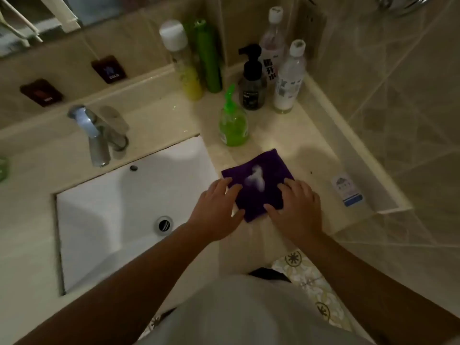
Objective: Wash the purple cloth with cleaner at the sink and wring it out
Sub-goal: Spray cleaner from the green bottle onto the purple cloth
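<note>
The small square purple microfibre cloth point(258, 181) lies flat on the cream stone surface point(311, 145), just to the right of the white rectangular sink basin point(104, 207), not in it. A whitish dab of foam point(254, 179) sits near the cloth's middle, which I take to be cleaner already put on.

The left hand point(215, 209) rests over the cloth's left edge, on the strip of surface between cloth and sink, and the right hand point(296, 207) presses on the cloth's right and near corner. The fingers point(231, 188) of both hands are spread and laid flat; they pin the cloth down and grip nothing.

Behind the cloth, farther from the sink's front edge, stands the green translucent pump bottle point(232, 125), and beyond it a dark pump bottle point(251, 88), with several taller bottles against the wall. The chrome tap point(95, 135) stands behind the sink, and no water shows running from it; the basin looks dry, though the dim light makes that uncertain.

So the task seems to be at an early stage: cleaner is applied, and the hands look placed to rub or fold it in. Scrubbing, moving the cloth over the sink, rinsing under the tap and wringing all appear to be left.
</note>
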